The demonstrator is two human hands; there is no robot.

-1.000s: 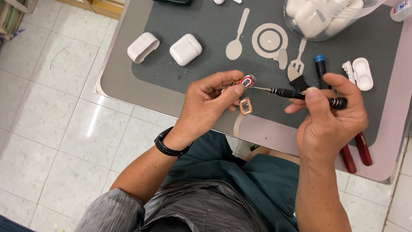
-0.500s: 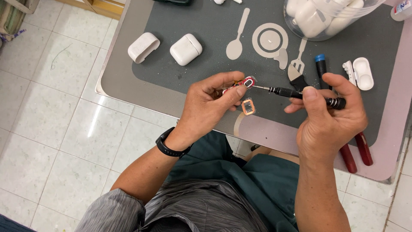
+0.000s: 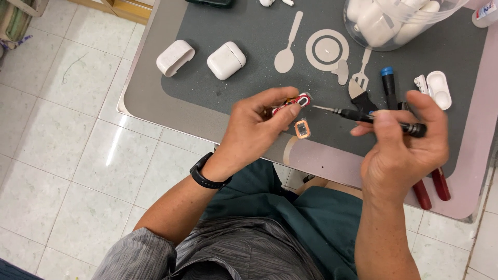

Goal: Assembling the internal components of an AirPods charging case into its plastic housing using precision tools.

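Moved: screwdriver [image 3: 373, 117] tip now clear of the red part [image 3: 291, 102].
Left hand [image 3: 254, 129]: fingers pinch that part.
Right hand [image 3: 402, 150]: fingers wrapped around screwdriver.
Next: re-seat tip precisely.

A single head-worn camera looks steeply down from above the person's chest, close over both hands [image 3: 259, 129] and lap. It faces forward across the near edge of the table [image 3: 155, 93], with the tiled floor [image 3: 62, 155] filling the left side.
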